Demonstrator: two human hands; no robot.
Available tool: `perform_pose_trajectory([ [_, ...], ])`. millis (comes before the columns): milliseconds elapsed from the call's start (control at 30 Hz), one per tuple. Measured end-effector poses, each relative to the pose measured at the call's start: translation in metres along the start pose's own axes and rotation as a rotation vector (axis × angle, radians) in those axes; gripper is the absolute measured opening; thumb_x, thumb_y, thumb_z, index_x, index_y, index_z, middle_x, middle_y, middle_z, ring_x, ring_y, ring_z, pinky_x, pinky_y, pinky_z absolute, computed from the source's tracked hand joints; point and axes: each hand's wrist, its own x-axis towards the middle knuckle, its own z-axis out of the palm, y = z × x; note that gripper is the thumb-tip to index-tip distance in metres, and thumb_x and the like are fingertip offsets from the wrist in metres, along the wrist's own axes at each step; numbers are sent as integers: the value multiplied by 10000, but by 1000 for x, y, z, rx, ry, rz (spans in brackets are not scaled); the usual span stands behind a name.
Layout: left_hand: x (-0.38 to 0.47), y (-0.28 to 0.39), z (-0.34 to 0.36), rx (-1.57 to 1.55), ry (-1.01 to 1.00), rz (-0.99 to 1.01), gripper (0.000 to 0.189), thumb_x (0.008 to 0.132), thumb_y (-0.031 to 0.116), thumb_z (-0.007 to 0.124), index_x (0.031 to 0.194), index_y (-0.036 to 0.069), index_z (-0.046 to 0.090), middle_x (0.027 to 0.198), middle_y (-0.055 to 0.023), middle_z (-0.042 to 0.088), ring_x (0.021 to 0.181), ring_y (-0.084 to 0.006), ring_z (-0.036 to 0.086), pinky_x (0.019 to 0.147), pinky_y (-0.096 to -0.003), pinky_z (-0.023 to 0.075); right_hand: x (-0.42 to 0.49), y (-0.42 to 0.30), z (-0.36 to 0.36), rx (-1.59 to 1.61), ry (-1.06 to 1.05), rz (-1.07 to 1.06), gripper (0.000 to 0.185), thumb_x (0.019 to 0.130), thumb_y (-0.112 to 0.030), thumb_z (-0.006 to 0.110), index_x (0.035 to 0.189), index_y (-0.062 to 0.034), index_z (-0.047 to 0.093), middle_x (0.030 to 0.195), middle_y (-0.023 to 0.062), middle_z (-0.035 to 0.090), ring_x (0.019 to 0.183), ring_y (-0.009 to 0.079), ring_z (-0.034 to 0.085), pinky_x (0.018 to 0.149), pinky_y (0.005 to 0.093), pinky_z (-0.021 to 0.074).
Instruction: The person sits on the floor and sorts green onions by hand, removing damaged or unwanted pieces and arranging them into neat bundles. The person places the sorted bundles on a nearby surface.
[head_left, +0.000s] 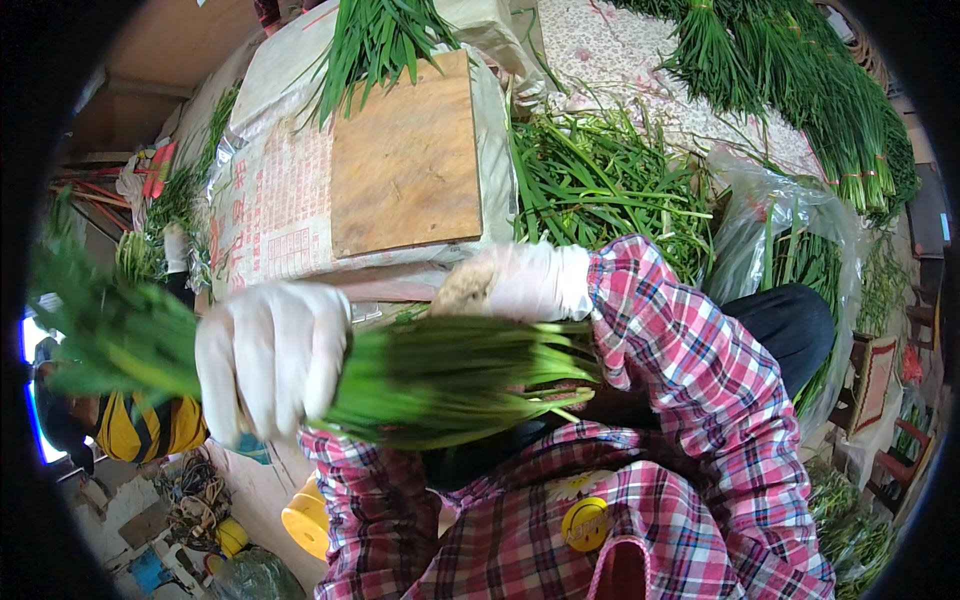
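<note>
My left hand wears a white glove and is closed around a bundle of garlic chives, held crosswise before my body. The leafy tips stretch left past the hand, blurred; pale stem ends point right toward my plaid sleeve. Just above the bundle is my right hand, in a white glove soiled brown over the fingers. It is blurred, and whether its fingers touch the leaves or hold anything cannot be told. Beyond both hands, a wooden board lies on a white woven sack with red printing.
Chives overhang the board's far end. Loose leaves are heaped right of it, beside a clear plastic bag. Banded bunches line the far right. A person in yellow and black is at left; a yellow stool stands below.
</note>
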Motion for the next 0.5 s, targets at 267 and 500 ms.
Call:
perform_pose_trajectory([
  [267,-25,-25,23,-107,929,651,246,794,-38,613,1025,33,567,753,66,562,696,-75,521,798,-270,457,-47,40,-52,-75,539,242,386,866,-394,633,1049,-59,691,992,113,702,941,212,648,842,313,494],
  [500,-72,14,29,683,1667,536,293,869,142,592,1154,77,576,881,-2,635,854,-169,584,863,-348,475,-137,111,-74,-615,388,980,232,843,-224,609,1042,-148,700,1040,101,693,920,278,660,812,386,522],
])
